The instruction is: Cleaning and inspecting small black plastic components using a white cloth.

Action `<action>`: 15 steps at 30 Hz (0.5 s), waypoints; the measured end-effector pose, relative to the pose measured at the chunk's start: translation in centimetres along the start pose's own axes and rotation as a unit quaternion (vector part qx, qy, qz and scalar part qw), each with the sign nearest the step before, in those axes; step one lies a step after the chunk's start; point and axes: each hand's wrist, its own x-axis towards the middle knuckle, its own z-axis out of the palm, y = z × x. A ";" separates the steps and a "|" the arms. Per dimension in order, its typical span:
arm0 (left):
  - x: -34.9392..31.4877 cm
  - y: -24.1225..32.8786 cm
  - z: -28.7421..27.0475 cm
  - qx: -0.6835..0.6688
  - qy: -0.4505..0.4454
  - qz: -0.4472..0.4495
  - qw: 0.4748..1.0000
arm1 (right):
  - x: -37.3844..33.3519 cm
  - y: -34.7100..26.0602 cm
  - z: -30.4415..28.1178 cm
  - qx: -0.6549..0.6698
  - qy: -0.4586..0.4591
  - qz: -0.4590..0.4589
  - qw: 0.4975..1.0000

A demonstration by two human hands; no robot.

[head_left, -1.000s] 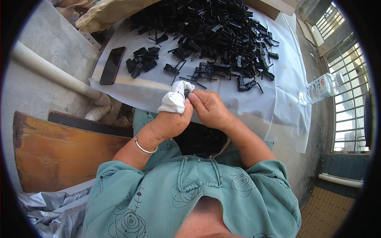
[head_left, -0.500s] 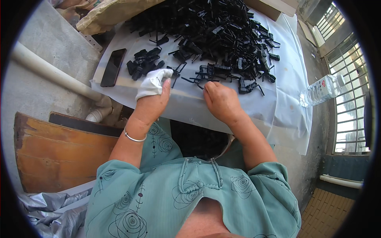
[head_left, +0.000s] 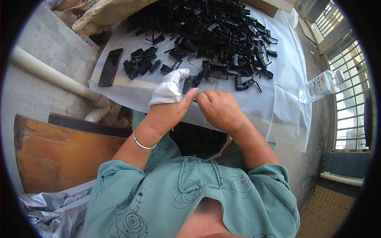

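Note:
My left hand (head_left: 168, 95), its fingers under a white cloth glove and its thumb bare, is closed on a black plastic part (head_left: 189, 84). Against that thumb presses my right hand (head_left: 219, 108), bare, its fingers curled in a pinch at the part's near end. A small bit shows between thumb and fingertips, too small to make out. Just beyond the hands spreads a large heap of similar black plastic parts (head_left: 206, 31), many with thin prongs. To its left lies a small separate group of black parts (head_left: 139, 61).
White sheeting (head_left: 258, 107) covers the table. A dark phone (head_left: 110, 67) lies at its left edge, and a clear bottle (head_left: 317, 87) stands at the right. Brown paper (head_left: 107, 18) and a cardboard box (head_left: 270, 7) border the heap. Below left leans a wooden board (head_left: 63, 154).
My left hand has moved right to meet my right hand. A black part has come from the heap's near edge into my hands. My right hand has shifted slightly nearer and left.

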 end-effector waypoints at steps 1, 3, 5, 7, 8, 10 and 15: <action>0.2 -0.4 0.3 0.001 -0.042 -0.026 0.999 | 0.0 -0.1 0.0 0.005 0.010 -0.026 1.000; 0.2 -0.5 0.2 -0.043 -0.068 -0.082 0.993 | 0.1 -0.1 -0.1 0.023 0.022 -0.030 0.999; 0.2 -0.1 -0.4 -0.205 -0.069 -0.191 0.957 | 0.1 0.3 -0.2 0.042 0.032 -0.030 0.998; 1.1 -0.3 -2.1 -0.227 -0.021 -0.188 0.955 | 0.3 1.4 -0.6 0.121 0.163 0.021 0.979; 1.5 -1.2 -2.9 -0.312 -0.037 -0.203 0.927 | 0.2 1.7 -0.9 0.158 0.197 0.038 0.967; 1.5 -1.6 -2.9 -0.443 -0.064 -0.238 0.862 | 0.3 1.2 -0.4 0.207 0.210 0.058 0.954; -0.4 -1.9 -0.1 -0.662 -0.099 -0.236 0.705 | 0.5 -0.1 0.6 0.297 0.157 0.055 0.940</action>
